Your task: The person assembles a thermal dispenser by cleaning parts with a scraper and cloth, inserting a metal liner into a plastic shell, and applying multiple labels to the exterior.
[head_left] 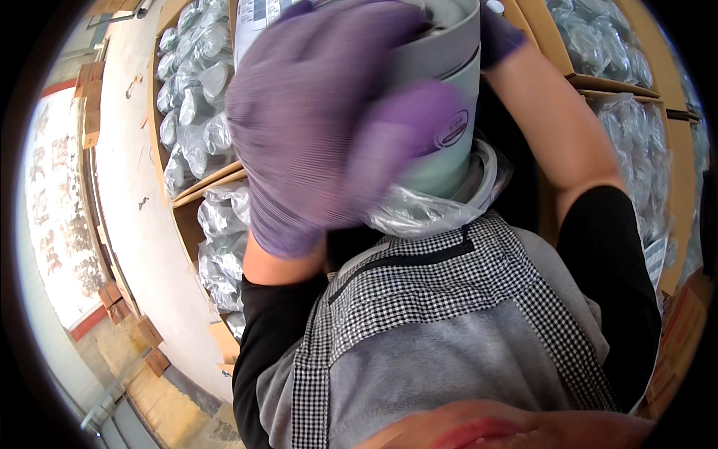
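Head: left hand [318, 112], thumb [411, 120] extended across green canister [446, 170].

Cardboard boxes [678, 165] carry plastic-wrapped items [632, 153]; their own support is unclear.

Pale-green canister [437, 178]: round dark badge [452, 129], lettering I can't make out.
White sheet [253, 26]: printed rows, too small for me.

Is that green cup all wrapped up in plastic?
No, the green cup is partly unwrapped: its grey top is bare, and clear plastic bunches low around it. Its bottom is hidden.
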A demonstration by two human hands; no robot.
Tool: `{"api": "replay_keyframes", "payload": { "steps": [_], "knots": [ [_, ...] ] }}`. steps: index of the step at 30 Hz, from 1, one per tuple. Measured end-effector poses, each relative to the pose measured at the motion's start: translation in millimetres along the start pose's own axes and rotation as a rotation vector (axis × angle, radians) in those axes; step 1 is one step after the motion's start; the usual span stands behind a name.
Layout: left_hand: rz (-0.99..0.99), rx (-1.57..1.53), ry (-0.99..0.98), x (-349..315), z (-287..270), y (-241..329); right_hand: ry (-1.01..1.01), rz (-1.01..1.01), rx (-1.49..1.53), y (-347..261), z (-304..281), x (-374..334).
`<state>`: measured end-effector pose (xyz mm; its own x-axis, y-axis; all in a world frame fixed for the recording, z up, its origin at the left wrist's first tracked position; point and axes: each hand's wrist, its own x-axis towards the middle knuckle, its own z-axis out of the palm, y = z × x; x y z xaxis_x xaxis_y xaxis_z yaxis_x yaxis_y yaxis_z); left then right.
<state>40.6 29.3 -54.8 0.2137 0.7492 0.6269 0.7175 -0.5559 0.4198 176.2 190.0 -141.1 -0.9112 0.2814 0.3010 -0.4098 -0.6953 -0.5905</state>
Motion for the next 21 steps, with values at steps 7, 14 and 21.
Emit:
{"api": "replay_keyframes", "payload": {
  "steps": [7,14,21],
  "knots": [
    [-0.217,-0.106,-0.109,10.9,-13.7,-6.3,0.094,-0.154,-0.378,-10.7,8.0,-4.8],
    [-0.267,-0.717,0.163,-19.9,-22.4,-81.4,0.077,-0.464,-1.439,-38.5,95.0,-23.7],
    [-0.174,-0.378,0.07,-13.0,-12.7,-43.7,0.024,-0.649,-1.487,-16.1,61.0,-16.5]
  ]
}}
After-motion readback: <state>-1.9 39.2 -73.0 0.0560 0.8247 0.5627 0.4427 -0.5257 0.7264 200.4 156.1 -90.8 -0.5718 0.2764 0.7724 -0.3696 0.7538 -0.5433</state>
